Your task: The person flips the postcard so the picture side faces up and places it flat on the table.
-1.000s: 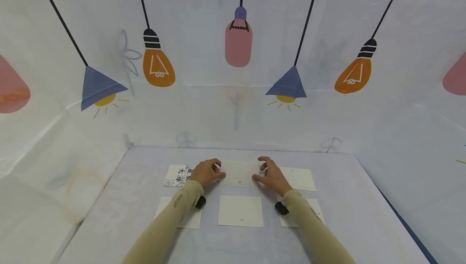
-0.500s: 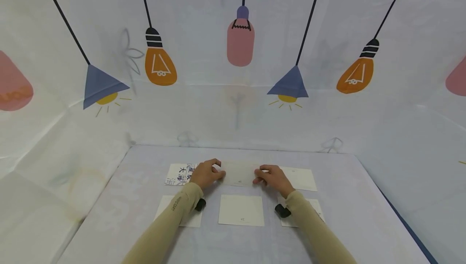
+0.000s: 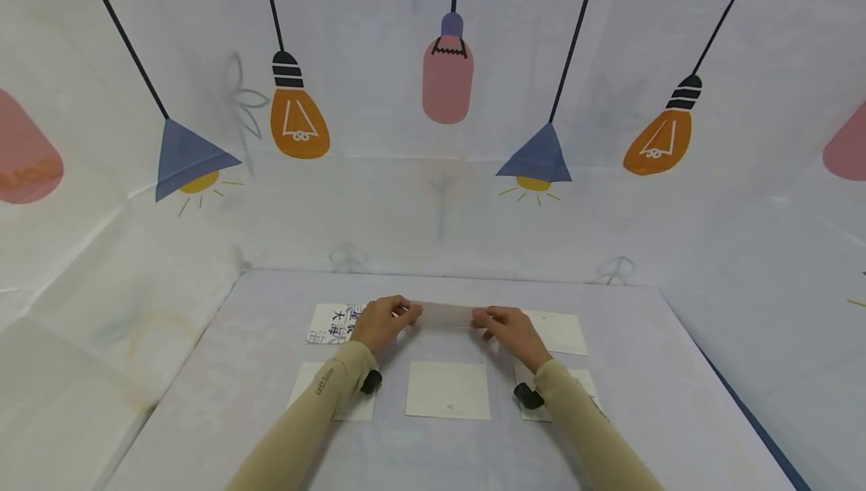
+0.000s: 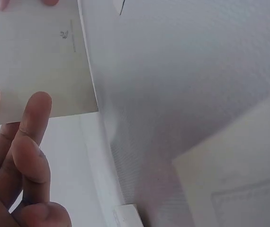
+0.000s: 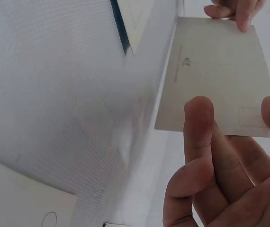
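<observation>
Both hands hold a cream postcard (image 3: 445, 316) by its left and right ends, at the back middle of the table. It is lifted and tilted up off the surface. My left hand (image 3: 384, 322) pinches the left end between thumb and fingers. The opposite end is pinched by my right hand (image 3: 512, 333). In the left wrist view the postcard (image 4: 40, 66) shows small circles and a tiny print. A faint stamp box appears on the postcard (image 5: 211, 71) in the right wrist view. Another blank-looking card (image 3: 447, 390) lies flat just in front of the hands.
A card with blue characters (image 3: 330, 324) lies beside the left hand, and a pale card (image 3: 560, 332) beside the right. Forearms partly cover the front-left card (image 3: 355, 407) and front-right card (image 3: 534, 410). A wall with printed lamps (image 3: 440, 198) stands behind the table (image 3: 433, 453).
The middle postcard lay flat a second ago; now it is raised and tilted between both hands. The right hand's fingers have closed in on its right end.
</observation>
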`<action>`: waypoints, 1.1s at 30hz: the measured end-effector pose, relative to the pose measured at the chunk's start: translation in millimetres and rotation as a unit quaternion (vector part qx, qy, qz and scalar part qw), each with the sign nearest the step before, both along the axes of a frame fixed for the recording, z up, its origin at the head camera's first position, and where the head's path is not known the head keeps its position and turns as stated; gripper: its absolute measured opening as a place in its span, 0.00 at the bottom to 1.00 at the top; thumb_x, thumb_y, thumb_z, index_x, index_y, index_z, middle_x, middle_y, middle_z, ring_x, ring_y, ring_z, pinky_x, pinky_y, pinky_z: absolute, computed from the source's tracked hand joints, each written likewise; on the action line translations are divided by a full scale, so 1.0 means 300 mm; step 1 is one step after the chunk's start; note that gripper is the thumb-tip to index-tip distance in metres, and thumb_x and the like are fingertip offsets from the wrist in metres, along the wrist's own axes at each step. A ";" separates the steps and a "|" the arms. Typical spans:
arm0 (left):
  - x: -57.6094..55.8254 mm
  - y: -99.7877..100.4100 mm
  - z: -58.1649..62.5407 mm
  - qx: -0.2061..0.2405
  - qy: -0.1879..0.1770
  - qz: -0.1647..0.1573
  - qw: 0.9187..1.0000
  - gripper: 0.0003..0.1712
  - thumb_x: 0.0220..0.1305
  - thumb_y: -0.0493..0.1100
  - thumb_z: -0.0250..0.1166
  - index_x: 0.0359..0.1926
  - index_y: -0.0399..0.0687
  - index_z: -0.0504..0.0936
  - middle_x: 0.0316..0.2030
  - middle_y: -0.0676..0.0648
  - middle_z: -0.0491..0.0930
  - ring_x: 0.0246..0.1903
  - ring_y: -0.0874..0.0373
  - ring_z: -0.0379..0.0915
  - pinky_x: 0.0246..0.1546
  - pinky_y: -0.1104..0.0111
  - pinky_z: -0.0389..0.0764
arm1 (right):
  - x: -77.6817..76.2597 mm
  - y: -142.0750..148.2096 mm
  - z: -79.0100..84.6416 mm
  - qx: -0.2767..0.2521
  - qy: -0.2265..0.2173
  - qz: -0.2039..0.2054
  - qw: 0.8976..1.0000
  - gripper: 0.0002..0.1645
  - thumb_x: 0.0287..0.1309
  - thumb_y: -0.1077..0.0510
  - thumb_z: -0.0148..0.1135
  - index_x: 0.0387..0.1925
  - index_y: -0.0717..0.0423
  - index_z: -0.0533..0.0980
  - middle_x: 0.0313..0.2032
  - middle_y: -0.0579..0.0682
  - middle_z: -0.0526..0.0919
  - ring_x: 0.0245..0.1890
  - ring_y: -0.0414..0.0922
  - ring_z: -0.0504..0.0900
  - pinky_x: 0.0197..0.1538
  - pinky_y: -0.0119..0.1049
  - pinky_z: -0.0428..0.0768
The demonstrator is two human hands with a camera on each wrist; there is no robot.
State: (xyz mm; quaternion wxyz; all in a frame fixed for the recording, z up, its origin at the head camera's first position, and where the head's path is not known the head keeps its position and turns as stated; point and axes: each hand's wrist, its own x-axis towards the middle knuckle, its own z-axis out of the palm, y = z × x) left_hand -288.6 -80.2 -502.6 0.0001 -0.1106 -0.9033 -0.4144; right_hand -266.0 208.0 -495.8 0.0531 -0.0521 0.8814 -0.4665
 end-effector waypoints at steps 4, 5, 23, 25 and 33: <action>0.005 -0.005 -0.001 -0.003 0.006 0.002 1.000 0.20 0.67 0.65 0.64 0.44 0.59 0.88 0.33 0.61 0.84 0.35 0.63 0.78 0.38 0.63 0.78 | 0.009 -0.002 0.003 0.010 0.006 0.000 1.000 0.30 0.64 0.28 0.59 0.52 0.43 0.85 0.43 0.44 0.89 0.36 0.42 0.85 0.46 0.45 0.75; 0.005 -0.006 -0.003 -0.002 0.006 0.002 1.000 0.19 0.67 0.65 0.64 0.45 0.60 0.88 0.33 0.61 0.84 0.35 0.63 0.77 0.38 0.63 0.77 | 0.014 -0.003 0.006 0.012 0.010 0.004 1.000 0.30 0.64 0.29 0.59 0.53 0.43 0.85 0.43 0.45 0.89 0.36 0.42 0.85 0.45 0.45 0.76; 0.029 -0.011 -0.003 -0.019 -0.027 -0.024 0.999 0.30 0.56 0.67 0.72 0.54 0.56 0.87 0.45 0.55 0.85 0.37 0.60 0.79 0.36 0.63 0.79 | 0.014 0.007 -0.001 0.038 0.035 0.047 0.998 0.34 0.65 0.34 0.63 0.64 0.49 0.78 0.37 0.45 0.89 0.37 0.42 0.86 0.40 0.41 0.78; 0.029 -0.010 -0.002 -0.025 -0.032 -0.025 0.999 0.32 0.55 0.69 0.72 0.54 0.57 0.87 0.44 0.55 0.85 0.37 0.60 0.79 0.36 0.63 0.79 | 0.013 0.010 -0.004 0.042 0.035 0.049 0.997 0.34 0.64 0.35 0.64 0.64 0.48 0.78 0.40 0.46 0.88 0.36 0.41 0.86 0.40 0.41 0.79; 0.023 0.005 -0.008 -0.059 -0.019 -0.030 0.998 0.29 0.54 0.62 0.76 0.53 0.55 0.87 0.37 0.57 0.83 0.31 0.62 0.75 0.32 0.66 0.75 | 0.017 0.011 -0.010 0.068 0.036 0.049 0.996 0.29 0.58 0.43 0.73 0.60 0.48 0.80 0.45 0.48 0.83 0.34 0.41 0.81 0.37 0.38 0.80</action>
